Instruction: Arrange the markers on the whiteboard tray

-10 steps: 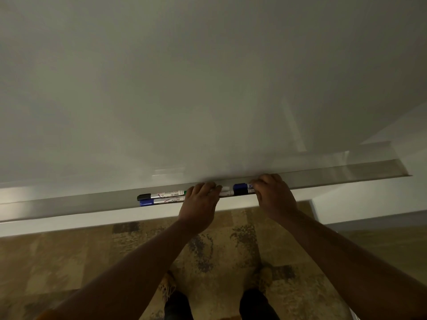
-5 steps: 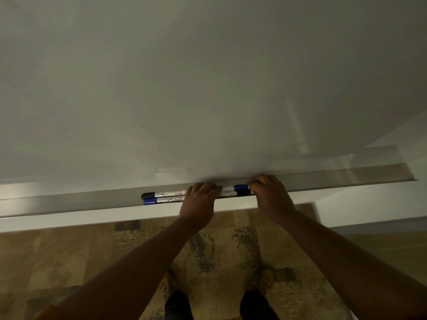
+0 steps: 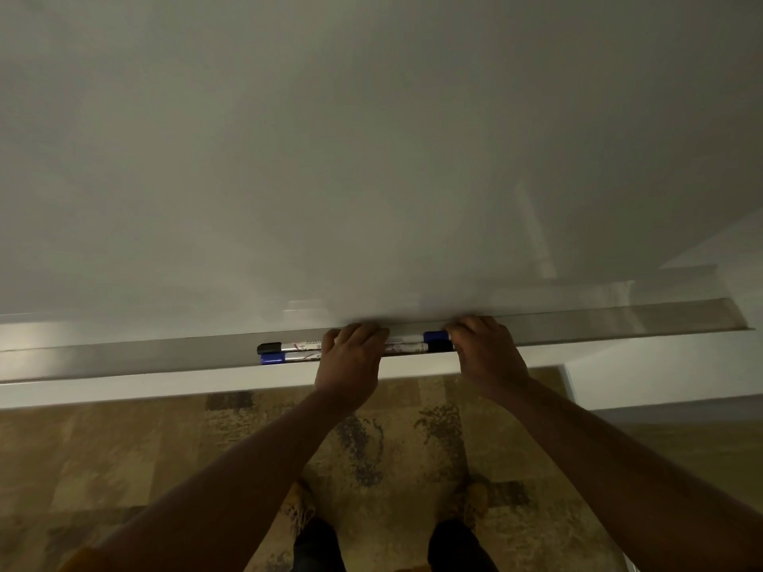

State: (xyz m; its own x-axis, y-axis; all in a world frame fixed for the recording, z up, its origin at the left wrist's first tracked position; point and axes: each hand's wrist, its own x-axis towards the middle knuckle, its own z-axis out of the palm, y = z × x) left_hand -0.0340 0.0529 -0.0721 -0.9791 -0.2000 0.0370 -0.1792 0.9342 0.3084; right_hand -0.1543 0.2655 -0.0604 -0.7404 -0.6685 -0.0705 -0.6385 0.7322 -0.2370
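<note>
1. Whiteboard tray (image 3: 124, 357): long grey ledge along the bottom edge of the whiteboard (image 3: 371, 158), tilted slightly up toward the right end.
2. Black-capped marker (image 3: 289, 347): lying lengthwise in the tray, at the back, cap end pointing left, barrel running under the left hand.
3. Blue-capped marker (image 3: 285, 357): just in front of the black-capped one, touching or nearly touching it, parallel, cap end also left.
4. Second blue-capped marker (image 3: 435, 336): lying in the tray between the two hands, at the back, cap end right, against the right fingers.
5. Fourth marker (image 3: 406, 347): white barrel just in front of it, with a dark cap at the right end; cap colour too dim to tell.
6. Left hand (image 3: 351, 365): palm down over the tray, fingers curled over the marker barrels at mid-tray; whether gripping or merely resting on them, cannot tell.
7. Right hand (image 3: 487, 353): palm down, right of the left hand, fingers bent down at the cap ends of the right pair; actual grip hidden, cannot tell.
8. Below the tray: patterned brown floor (image 3: 124, 468), two shoes and dark trouser legs.
</note>
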